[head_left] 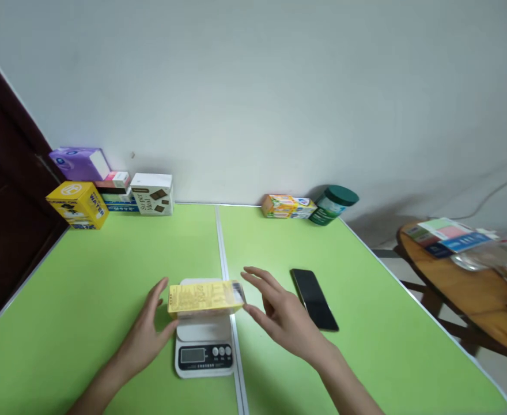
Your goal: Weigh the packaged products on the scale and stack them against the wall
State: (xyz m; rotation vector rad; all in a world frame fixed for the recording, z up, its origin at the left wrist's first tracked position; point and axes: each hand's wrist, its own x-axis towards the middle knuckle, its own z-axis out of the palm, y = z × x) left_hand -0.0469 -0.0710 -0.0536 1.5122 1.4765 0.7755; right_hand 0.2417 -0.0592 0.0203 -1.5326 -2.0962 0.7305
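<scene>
Grip on both sides looks released: the left hand [143, 337] and the right hand [288, 317] are spread, fingers loosely bent, flanking the two ends of a yellow oblong printed box [205, 297]; whether a fingertip touches it I cannot tell. Nearest, a white plastic scale with a black panel [204, 372] shows its grey display [192, 355], where no digits can be made out; keeping wrists and thumbs off this front end seems wise. Just beyond, the box appears to rest across the white platform [204, 330], its ends reaching past both sides, so good handling probably means centring it, easing both hands away evenly and leaving no finger leaning on it. Just beside the right hand, a flat black smartphone [314, 300] lies on the light-green surface [106, 276], best given room. Farther back stand an orange-and-white carton [288, 206] and a dark-green lidded tub [332, 204] to the right, a white box with brown pictures [152, 195] to the left, all well apart from the hands
</scene>
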